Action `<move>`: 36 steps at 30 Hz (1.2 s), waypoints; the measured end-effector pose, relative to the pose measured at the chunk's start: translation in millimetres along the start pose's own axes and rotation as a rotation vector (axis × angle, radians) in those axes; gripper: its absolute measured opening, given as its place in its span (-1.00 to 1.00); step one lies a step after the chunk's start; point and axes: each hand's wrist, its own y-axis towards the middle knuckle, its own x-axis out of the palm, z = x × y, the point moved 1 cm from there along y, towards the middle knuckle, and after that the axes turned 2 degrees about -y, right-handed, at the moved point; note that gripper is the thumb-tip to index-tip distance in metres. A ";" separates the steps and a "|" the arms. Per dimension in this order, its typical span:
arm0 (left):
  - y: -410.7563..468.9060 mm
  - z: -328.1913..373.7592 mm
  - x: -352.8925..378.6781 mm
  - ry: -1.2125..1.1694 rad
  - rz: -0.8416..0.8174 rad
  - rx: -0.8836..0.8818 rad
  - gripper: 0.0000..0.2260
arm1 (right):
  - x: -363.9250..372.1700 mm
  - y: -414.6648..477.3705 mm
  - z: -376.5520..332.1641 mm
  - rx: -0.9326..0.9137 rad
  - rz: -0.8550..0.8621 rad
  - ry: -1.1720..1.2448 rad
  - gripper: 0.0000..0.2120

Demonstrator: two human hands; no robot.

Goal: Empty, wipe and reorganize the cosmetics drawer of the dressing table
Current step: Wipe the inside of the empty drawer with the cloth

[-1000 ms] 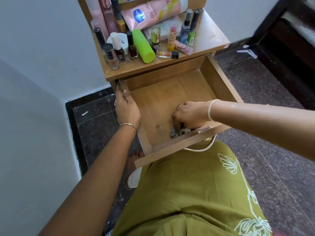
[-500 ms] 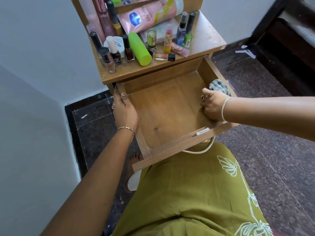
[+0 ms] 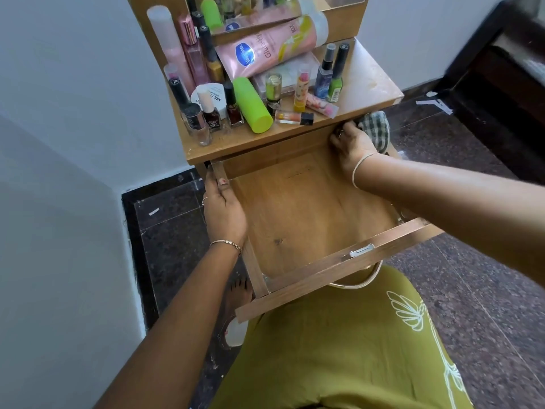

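The left hand (image 3: 224,208) clasps the left wall of the open drawer (image 3: 298,208), thumb lying along the top of the wall near its back end, fingers wrapped down the outside. The drawer stands pulled out from under the dressing table (image 3: 365,81), its wooden floor bare, with a small dark mark toward the front. Above it, the tabletop carries the cosmetics: nail polish bottles (image 3: 212,115) at the front left, a lime-green tube (image 3: 252,105) lying on its side beside them, a large pink lotion tube (image 3: 265,53) leaning behind, then lip balms (image 3: 301,88) and two slim spray bottles (image 3: 330,73) toward the right. At the drawer's back right corner, the right hand (image 3: 352,146) presses a checked cloth (image 3: 376,129) against the right wall just under the tabletop edge; the fingers are curled shut around it, with most of the cloth bunched behind the knuckles. A green garment (image 3: 339,346) fills the lower foreground
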 end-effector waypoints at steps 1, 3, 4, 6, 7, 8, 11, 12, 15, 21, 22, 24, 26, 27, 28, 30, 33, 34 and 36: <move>0.1 0.7 -0.2 -0.002 0.001 -0.002 -0.63 | 0.2 0.7 -0.9 0.023 0.002 0.088 -0.49; 0.3 1.1 -0.4 -0.003 0.003 -0.009 -0.63 | 2.6 2.2 -0.5 0.084 0.038 0.304 -0.51; 0.1 0.8 -0.4 -0.002 0.004 -0.013 -0.63 | 4.3 2.4 -0.4 0.127 0.069 0.431 -0.53; 0.0 0.4 -0.5 -0.003 0.003 -0.018 -0.63 | 5.0 2.2 -2.2 0.232 0.124 0.710 -0.56; 0.1 0.4 -0.3 -0.006 0.002 -0.022 -0.63 | 2.9 1.6 -3.9 0.270 0.132 0.833 -0.58; 0.0 0.4 -0.1 -0.009 0.001 -0.026 -0.63 | -0.9 0.0 -6.1 0.293 0.135 0.927 -0.59; 0.3 1.0 -0.2 -0.011 0.001 -0.030 -0.62 | -19.8 -4.4 -12.3 0.294 0.158 1.103 -0.62; 0.5 0.8 -0.5 -0.009 0.002 -0.030 -0.62 | -27.9 -5.9 -14.9 0.282 0.173 1.149 -0.63; 0.9 0.0 -0.7 -0.005 0.002 -0.029 -0.62 | -54.6 -9.8 -24.8 0.238 0.253 1.221 -0.65; 1.4 -0.6 -0.1 0.000 0.006 -0.025 -0.62 | -93.7 -19.2 -36.9 0.136 0.376 1.350 -0.66; 1.6 -1.4 -0.1 0.001 0.006 -0.023 -0.62 | -99.1 -20.3 -39.0 0.112 0.391 1.362 -0.66; 2.5 -2.3 -0.2 0.003 0.004 -0.025 -0.62 | -106.5 -21.5 -42.4 0.083 0.415 1.359 -0.67; 4.7 -2.5 0.0 0.003 0.002 -0.028 -0.61 | -105.9 -21.3 -43.3 0.074 0.426 1.355 -0.67; 5.6 -2.8 0.0 0.005 0.000 -0.029 -0.61 | -103.9 -20.6 -44.0 0.055 0.430 1.357 -0.66; 6.0 -3.4 0.0 0.007 -0.002 -0.028 -0.61 | -102.2 -19.9 -45.2 0.023 0.433 1.361 -0.64; 5.9 -4.6 0.2 0.008 -0.006 -0.017 -0.61 | -105.0 -18.0 -47.4 -0.061 0.431 1.383 -0.60; 5.5 -4.4 0.5 0.014 -0.004 0.001 -0.61 | -121.8 -16.2 -46.8 -0.140 0.433 1.402 -0.61; 6.0 -3.6 0.4 0.016 -0.003 0.003 -0.61 | -125.5 -15.8 -44.4 -0.152 0.437 1.396 -0.63; 7.0 -2.8 0.1 0.018 -0.005 0.006 -0.61 | -125.4 -17.1 -37.5 -0.198 0.433 1.372 -0.64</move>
